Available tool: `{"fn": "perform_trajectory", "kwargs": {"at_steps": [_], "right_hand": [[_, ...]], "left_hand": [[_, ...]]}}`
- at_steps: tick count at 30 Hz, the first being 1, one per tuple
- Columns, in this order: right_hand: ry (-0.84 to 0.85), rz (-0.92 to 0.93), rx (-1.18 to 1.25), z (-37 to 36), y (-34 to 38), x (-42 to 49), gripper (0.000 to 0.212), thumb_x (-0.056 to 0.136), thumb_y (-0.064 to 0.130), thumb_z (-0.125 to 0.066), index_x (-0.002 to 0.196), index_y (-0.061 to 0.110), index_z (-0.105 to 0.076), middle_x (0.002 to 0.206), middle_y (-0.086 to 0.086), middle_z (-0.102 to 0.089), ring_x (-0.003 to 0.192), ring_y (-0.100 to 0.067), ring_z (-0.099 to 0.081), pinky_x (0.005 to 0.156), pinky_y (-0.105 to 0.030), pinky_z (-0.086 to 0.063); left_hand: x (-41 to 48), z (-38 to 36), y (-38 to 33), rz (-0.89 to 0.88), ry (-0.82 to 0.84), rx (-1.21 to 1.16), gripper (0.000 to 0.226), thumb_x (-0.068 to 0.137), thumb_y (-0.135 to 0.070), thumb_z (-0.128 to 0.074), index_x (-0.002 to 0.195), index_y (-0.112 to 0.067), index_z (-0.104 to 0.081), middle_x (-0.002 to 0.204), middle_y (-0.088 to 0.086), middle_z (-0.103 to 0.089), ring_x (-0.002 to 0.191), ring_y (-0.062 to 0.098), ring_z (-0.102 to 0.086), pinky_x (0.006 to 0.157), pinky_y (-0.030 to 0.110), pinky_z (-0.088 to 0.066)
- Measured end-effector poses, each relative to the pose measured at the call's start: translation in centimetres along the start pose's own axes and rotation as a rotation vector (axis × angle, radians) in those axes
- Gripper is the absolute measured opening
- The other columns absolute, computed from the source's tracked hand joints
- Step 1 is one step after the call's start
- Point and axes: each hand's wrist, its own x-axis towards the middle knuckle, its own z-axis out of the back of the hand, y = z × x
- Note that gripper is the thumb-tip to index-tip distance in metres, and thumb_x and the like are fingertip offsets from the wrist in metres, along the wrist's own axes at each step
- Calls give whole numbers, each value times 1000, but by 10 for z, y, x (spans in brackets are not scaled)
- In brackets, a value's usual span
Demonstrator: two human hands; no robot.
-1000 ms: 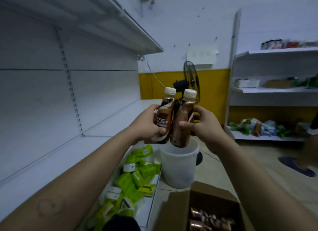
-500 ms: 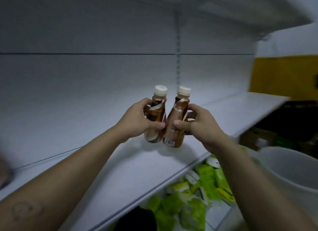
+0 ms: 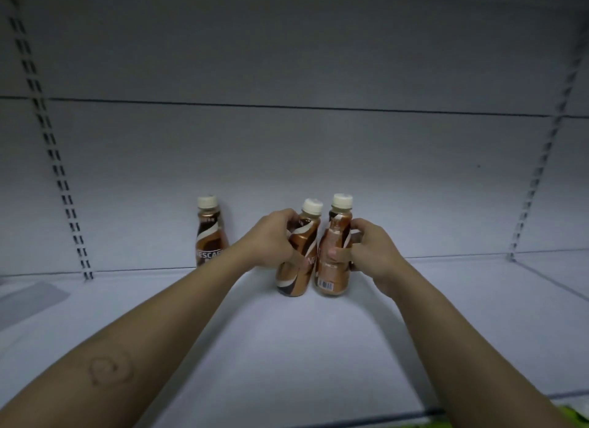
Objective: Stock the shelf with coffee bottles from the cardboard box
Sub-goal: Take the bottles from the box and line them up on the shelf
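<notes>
Both my hands reach deep over the white shelf (image 3: 287, 348), each holding a brown coffee bottle with a cream cap. My left hand (image 3: 271, 241) grips the left bottle (image 3: 301, 255), which tilts slightly right. My right hand (image 3: 366, 252) grips the right bottle (image 3: 334, 258), barcode facing me. The two bottles are side by side, their bases at or just above the shelf surface. A third coffee bottle (image 3: 208, 233) stands upright by itself against the back panel, to the left of my hands. The cardboard box is out of view.
White back panel (image 3: 302, 156) with slotted uprights at the left (image 3: 54, 156) and right (image 3: 535, 178). A grey flat sheet (image 3: 28, 300) lies on the shelf at far left. A sliver of green packaging (image 3: 573, 415) shows below the shelf's front edge.
The view has swung left to face the shelf squarely. Both hands have carried the bottles inward and down toward the shelf surface, and the standing bottle has come into view.
</notes>
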Motion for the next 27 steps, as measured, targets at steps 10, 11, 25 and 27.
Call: {"fn": "perform_trajectory", "kwargs": {"at_steps": [10,11,25,27], "right_hand": [[85,13,-48,-34,-2,20,49,76,-5,-73,119,16,-60,96,-4,-64,91,-23,-65,81,-39,-57],[83,12,-28,-39,-2,21,50,76,-6,-72,120,15,-60,95,-4,-64,90,-22,-65,81,-38,-57],[47,-73,-274,-75,8,44,45,76,13,-78,114,15,-55,105,-7,-68,96,-29,-68,84,-47,-58],[-19,-2,-281,-84,0,40,44,77,20,-78,114,18,-55,107,-1,-67,97,-25,-67,85,-47,-57]], "left_hand": [[19,54,14,-146,-111,139,53,70,-25,-84,116,-23,-59,109,-2,-65,95,18,-61,83,34,-52],[20,58,15,-149,-118,211,51,68,-30,-84,113,-24,-60,107,-2,-66,95,19,-61,84,36,-51],[29,77,30,-111,-267,815,52,66,-61,-73,104,-27,-60,93,3,-61,102,30,-51,98,47,-26],[29,78,30,-90,-261,823,50,67,-58,-73,104,-28,-58,93,3,-61,101,30,-52,98,47,-25]]}}
